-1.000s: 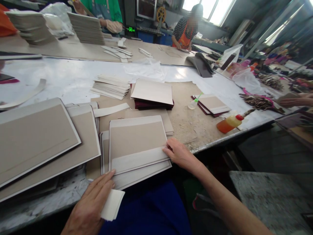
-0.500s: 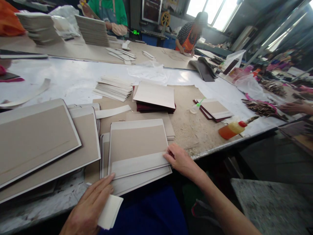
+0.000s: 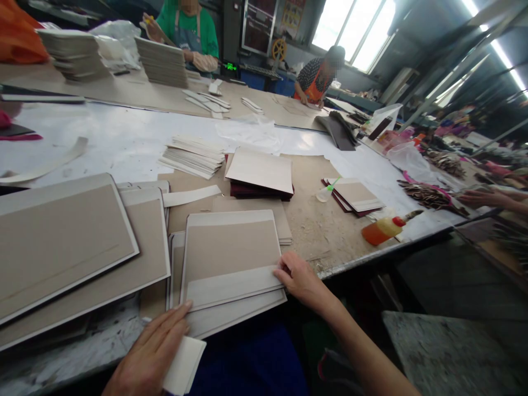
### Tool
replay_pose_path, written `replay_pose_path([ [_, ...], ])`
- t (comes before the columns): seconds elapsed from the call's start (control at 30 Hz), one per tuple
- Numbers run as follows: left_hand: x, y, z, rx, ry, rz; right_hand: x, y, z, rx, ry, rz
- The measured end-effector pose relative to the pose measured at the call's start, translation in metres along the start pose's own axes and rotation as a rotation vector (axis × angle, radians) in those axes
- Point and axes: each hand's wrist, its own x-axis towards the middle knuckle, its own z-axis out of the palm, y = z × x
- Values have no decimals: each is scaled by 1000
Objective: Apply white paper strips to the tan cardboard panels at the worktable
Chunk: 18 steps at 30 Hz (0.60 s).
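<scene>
A beige panel point(image 3: 231, 245) with pale strips along its top and bottom edges lies in front of me, on top of similar panels. My right hand point(image 3: 299, 278) pinches its lower right edge, thumb and bent fingers together. At the lower left corner my left hand point(image 3: 154, 346) rests its fingertips on the panel. Beneath that palm a small stack of white strips point(image 3: 185, 363) is held and sticks out toward the right. Larger beige panels point(image 3: 61, 242) overlap to the left of my hands.
Behind the panel are a pile of white strips point(image 3: 192, 157) and a stack of dark red-edged pieces point(image 3: 259, 170). A small green-tipped bottle point(image 3: 324, 192) and an orange-yellow bottle with a brush point(image 3: 381, 230) stand or lie to the right. Two people work across the table.
The whole view has shifted slightly, with the table appearing a little lower. Both hands keep their places on the panel.
</scene>
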Motion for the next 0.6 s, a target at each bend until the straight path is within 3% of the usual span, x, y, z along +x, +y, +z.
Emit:
replay_pose_path([
  [0.27,-2,-4,8,6,73,19,-1,6,6,66,49,15],
  [0.6,1,-6,14,37,132,67,-8,15,8,165,182,199],
])
